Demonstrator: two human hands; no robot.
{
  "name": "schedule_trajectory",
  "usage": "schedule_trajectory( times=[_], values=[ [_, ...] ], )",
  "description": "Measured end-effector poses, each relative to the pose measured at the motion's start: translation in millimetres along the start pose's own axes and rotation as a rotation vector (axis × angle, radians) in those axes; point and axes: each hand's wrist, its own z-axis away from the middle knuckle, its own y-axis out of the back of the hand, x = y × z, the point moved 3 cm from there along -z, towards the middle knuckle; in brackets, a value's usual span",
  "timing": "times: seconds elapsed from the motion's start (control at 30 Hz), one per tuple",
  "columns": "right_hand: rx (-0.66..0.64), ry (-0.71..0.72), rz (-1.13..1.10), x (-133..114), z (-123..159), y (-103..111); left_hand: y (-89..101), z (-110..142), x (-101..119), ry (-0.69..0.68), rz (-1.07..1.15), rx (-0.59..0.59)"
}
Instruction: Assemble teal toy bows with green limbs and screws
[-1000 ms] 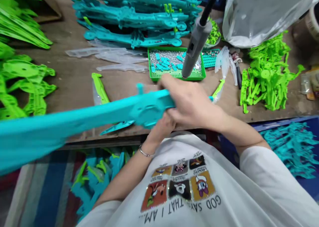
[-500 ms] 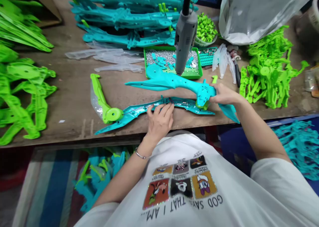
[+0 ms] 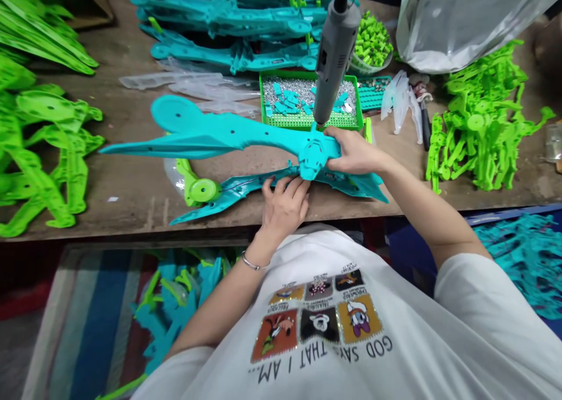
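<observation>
A brown, worn wooden desk spans the view, with a striped cloth below its front edge at the left. Near the middle of the front edge lies a teal lower shell, hollow side up with thin wires along it. A lime piece with a round disc sits at its left part, beside a clear plastic part.

The two hands are apart from each other. The right hand is clamped on the right end of a teal upper shell, which is held above the desk and reaches out toward the left edge. The left hand lies with its fingers over the middle of the lower shell; whether they grip it I cannot tell. The upper shell's joint overlaps the lower one in view; contact between the two is unclear.

A grey power screwdriver hangs on a cord in front of a green tray of screws and small teal pieces. Stacked teal shells line the far edge. Heaps of lime parts occupy the left side and the right, the latter near a white bag.
</observation>
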Motion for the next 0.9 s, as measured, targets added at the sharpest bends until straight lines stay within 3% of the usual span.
schedule_trajectory(
  times=[0.2,0.5,0.73,0.9],
  values=[
    [-0.079,0.021,-0.048,4,-22,-11,2.0,0,2,0.007,0.041,-0.002],
    [-0.125,0.025,-0.057,10,-24,-18,3.3,0,3,0.006,0.057,-0.019],
    [-0.044,0.19,-0.101,9,-20,-33,0.6,1,4,-0.014,0.001,0.016],
    [-0.072,0.298,-0.08,10,-19,-40,2.6,3,9,-0.057,-0.071,-0.006]
  ],
)
